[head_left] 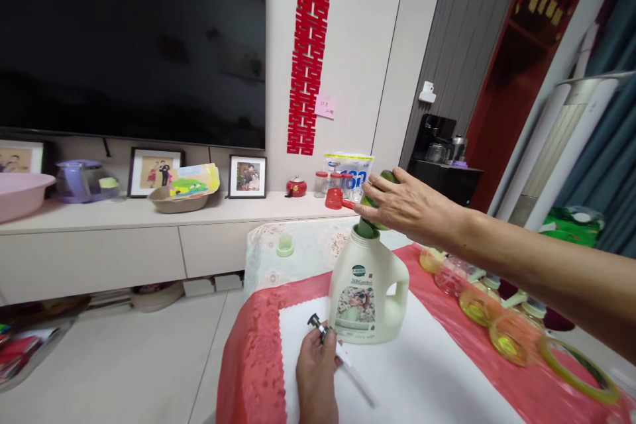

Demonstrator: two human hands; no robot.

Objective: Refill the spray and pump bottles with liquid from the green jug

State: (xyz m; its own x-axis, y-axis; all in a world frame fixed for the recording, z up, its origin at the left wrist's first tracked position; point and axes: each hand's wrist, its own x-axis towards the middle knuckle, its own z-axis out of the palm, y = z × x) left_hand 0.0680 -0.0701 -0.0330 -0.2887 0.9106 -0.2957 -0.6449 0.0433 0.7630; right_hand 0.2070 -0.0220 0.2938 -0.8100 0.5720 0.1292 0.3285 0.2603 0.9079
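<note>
A large pale-green detergent jug with a side handle stands upright on a white sheet, its mouth uncapped. My right hand is wrapped round a green bottle, tipped over with its neck down at the jug's mouth. Most of that bottle is hidden behind my fingers. Low in front of the jug, my left hand grips a pump dispenser with a black head and a long pale tube pointing down to the right. A light-green cap sits on the floral cloth behind, left of the jug.
Several clear bottles and yellow-tinted containers line the table's right side, beside a roll of tape. The red tablecloth hangs over the left edge. Behind is a low cabinet with framed photos, jars and a red scoop.
</note>
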